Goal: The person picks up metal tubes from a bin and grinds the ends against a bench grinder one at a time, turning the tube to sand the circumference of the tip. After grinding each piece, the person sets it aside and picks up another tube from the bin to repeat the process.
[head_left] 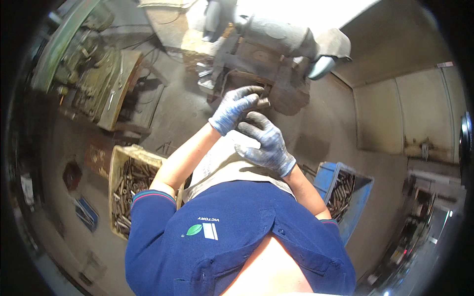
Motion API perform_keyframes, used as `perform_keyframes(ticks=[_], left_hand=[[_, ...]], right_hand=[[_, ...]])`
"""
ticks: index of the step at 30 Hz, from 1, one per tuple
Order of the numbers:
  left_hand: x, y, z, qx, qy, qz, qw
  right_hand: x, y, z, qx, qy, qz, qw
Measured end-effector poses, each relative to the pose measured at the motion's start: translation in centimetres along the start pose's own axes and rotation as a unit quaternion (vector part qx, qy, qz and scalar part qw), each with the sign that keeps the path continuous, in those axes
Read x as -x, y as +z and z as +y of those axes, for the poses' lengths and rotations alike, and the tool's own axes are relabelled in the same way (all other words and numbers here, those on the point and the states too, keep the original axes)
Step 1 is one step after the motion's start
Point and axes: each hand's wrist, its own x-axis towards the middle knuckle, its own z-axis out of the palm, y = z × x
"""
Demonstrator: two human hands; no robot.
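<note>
My left hand [237, 107], in a blue glove with grey-coated fingers, is closed round a short metal cylinder [264, 103]. One end of that piece sticks out past the fingers on the right; the rest is hidden by the glove. Just below and to the right, my right hand [267, 143] wears a matching glove. Its fingers and thumb are apart, and nothing shows between them. Beyond both hands stands a grinding machine [276, 37] with a rounded grey motor body and wheel guards at its ends.
A yellowish crate [113, 163] of metal parts stands at my left, a blue crate [356, 213] of similar parts at my right. Far left is a greasy machine bench [118, 93] with tools on it. Pale panels [377, 118] rise at the right.
</note>
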Motion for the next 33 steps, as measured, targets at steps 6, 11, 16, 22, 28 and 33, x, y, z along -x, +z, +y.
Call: perform_keyframes(ticks=[6,11,16,22,28,33], left_hand=[[-1.4,0.8,-4.1,-0.031,-0.057,-0.053,0.996],[-2.2,2.9,-3.5,-0.077,-0.035,-0.081,0.993],[-3.0,3.2,-3.9,-0.122,-0.038,-0.09,0.988],[-4.7,3.7,-4.4,-0.191,-0.045,-0.103,0.975],[-8.0,4.8,-5.4,-0.178,-0.058,-0.032,0.982],[-11.5,6.3,-5.0,-0.195,-0.066,-0.006,0.979]], right_hand=[[2.8,-1.6,0.3,-0.026,0.179,0.158,0.971],[4.6,-1.8,1.3,-0.064,0.216,0.299,0.927],[5.0,-2.6,1.3,-0.029,0.209,0.269,0.94],[5.1,-2.7,4.0,0.018,0.187,0.262,0.947],[4.2,-4.6,7.6,-0.042,0.19,0.264,0.945],[4.5,-6.0,13.4,-0.268,0.215,0.254,0.904]])
